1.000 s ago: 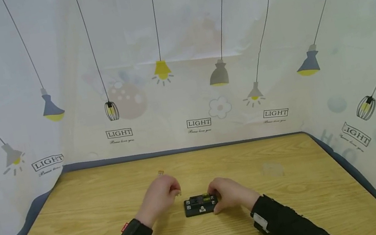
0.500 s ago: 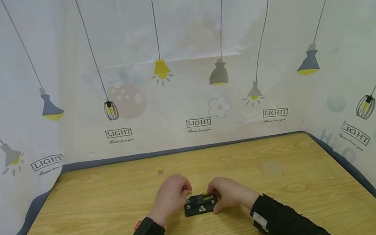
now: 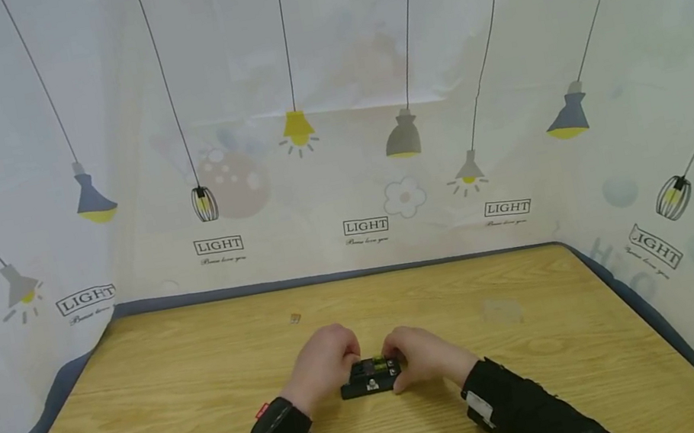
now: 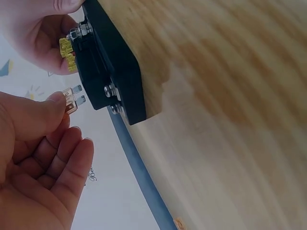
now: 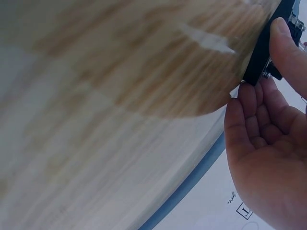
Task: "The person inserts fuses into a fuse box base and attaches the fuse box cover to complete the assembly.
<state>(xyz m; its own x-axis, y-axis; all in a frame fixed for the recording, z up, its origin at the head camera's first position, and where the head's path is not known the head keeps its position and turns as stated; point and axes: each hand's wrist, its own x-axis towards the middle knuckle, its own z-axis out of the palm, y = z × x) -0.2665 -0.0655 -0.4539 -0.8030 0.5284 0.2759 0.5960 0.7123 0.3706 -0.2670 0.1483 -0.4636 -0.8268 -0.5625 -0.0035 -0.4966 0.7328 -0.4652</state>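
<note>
Over the wooden table (image 3: 144,407), the left hand (image 3: 321,362) pinches a fuse (image 4: 71,103).

- The right hand (image 5: 268,167) fills the right side of the view, palm facing the camera, running off the right edge.
- Its thumb (image 5: 289,52) lies across a black block (image 5: 259,58) in the upper right corner; the fingertips gather at the block's lower end, holding it.
- The block stands tilted, its upper part cut off by the frame, with metal fasteners (image 5: 266,74) along its far side.
- Wood grain slants across the bench (image 5: 86,158), where a brown patch (image 5: 168,91) has a curved lower edge.
- A blue strip (image 5: 189,178) borders the bench diagonally.
- Beyond it, a white sheet (image 5: 204,208) carries sideways black print.
</note>
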